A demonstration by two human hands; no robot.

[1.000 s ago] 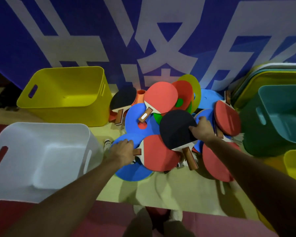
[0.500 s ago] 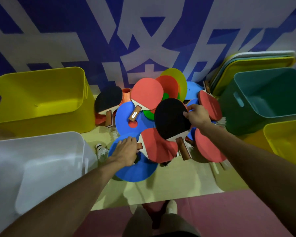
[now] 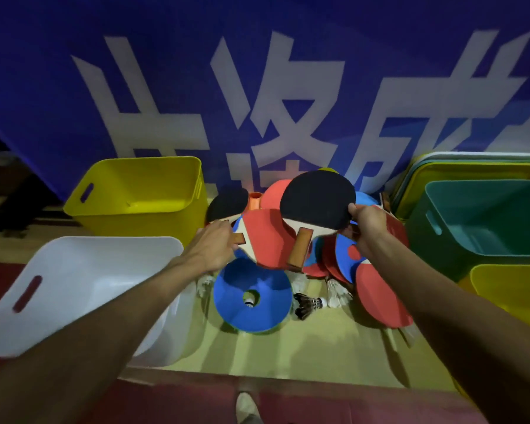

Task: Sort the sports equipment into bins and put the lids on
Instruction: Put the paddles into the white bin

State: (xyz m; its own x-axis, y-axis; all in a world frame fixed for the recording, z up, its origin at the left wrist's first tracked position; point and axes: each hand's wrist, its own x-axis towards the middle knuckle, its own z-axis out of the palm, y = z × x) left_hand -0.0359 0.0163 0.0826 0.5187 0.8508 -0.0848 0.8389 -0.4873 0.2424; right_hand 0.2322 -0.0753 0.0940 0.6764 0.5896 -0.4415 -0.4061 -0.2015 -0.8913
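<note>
From the head camera, the left hand point(image 3: 214, 246) has its fingers curled round the wooden handle of a red paddle point(image 3: 266, 237), while the right hand point(image 3: 367, 228) pinches the rim of a black paddle point(image 3: 317, 198) between thumb and fingers, so the 2 paddles overlap above the heap of paddles and discs. Under them a blue disc point(image 3: 253, 293) lies flat on the floor, with a black shuttlecock point(image 3: 308, 304) just beside it. A white bin point(image 3: 83, 289) and a yellow bin point(image 3: 141, 194) stand to the left, a green bin point(image 3: 484, 221) stands to the right, and the lids point(image 3: 471, 169) lean stacked behind it.
</note>
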